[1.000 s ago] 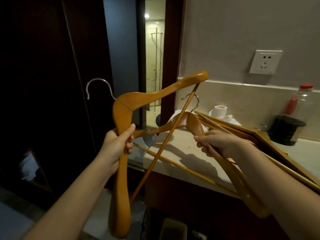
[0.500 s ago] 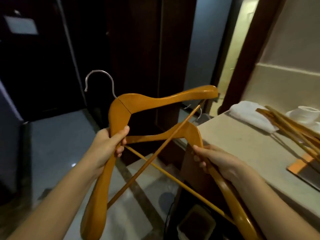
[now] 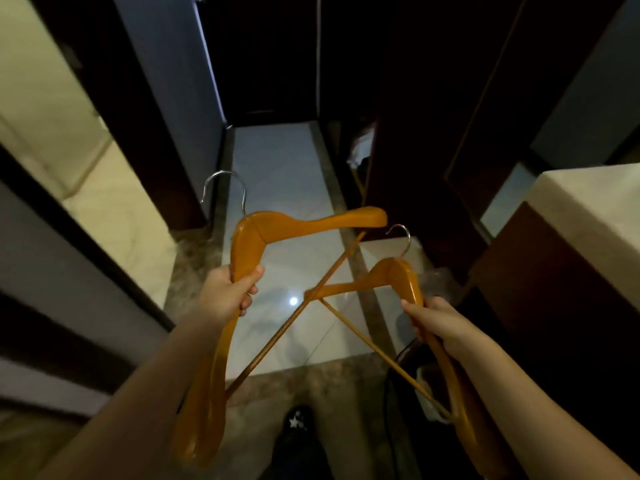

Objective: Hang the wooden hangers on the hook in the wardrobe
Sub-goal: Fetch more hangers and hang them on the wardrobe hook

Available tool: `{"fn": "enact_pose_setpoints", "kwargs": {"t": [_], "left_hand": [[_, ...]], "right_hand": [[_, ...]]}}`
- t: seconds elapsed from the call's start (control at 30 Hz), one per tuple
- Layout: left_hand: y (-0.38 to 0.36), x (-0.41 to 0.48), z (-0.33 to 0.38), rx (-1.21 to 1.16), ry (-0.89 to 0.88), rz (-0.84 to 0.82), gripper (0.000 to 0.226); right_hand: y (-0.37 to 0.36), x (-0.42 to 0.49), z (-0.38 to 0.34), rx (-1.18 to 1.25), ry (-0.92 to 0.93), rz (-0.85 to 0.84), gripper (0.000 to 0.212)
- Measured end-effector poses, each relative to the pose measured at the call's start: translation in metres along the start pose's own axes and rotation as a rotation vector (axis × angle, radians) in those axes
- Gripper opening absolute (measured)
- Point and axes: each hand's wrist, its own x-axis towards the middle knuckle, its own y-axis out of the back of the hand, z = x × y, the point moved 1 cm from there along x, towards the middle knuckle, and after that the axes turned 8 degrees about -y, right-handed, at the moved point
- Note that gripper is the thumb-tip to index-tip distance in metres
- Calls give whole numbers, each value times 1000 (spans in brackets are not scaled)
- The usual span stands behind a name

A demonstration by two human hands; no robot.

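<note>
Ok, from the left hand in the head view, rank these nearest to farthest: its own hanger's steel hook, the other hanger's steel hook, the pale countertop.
1. Own hanger's steel hook, just above the left hand.
2. Other hanger's steel hook, right of centre, above the right hand.
3. Pale countertop, far right edge.

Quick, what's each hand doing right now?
Left hand: closed around the left hanger.
Right hand: closed around the right hanger.

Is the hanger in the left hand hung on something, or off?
Off. The left hand grips this wooden hanger by one arm; its metal hook catches nothing, free above the floor.
</note>
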Motion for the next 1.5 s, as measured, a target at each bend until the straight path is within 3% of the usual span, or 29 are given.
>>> {"fn": "enact_pose_setpoints", "kwargs": {"t": [0.13, 0.33, 0.53, 0.73, 0.9, 1.03, 1.2, 1.5], "left_hand": [[19, -10, -46, 150, 107, 83, 23], [42, -13, -120, 195, 314, 93, 28], [66, 0, -190, 290, 456, -21, 6], [75, 31, -231, 376, 633, -115, 10], [65, 74, -229, 480, 604, -213, 13], [55, 121, -221, 414, 580, -231, 11], [29, 194, -213, 390, 564, -210, 9], [-4, 301, -189, 483, 555, -97, 15]], "right_hand": [[-32, 24, 24, -110, -34, -24, 24], [-71, 61, 37, -213, -88, -51, 19], [-95, 101, 39, -349, -146, -49, 20], [-105, 135, 48, -467, -300, 23, 17], [-100, 145, 41, -513, -390, 58, 10], [-86, 166, 42, -502, -476, 88, 20], [-68, 212, 22, -443, -554, 118, 16], [-47, 345, -112, -441, -436, 19, 20]]}}
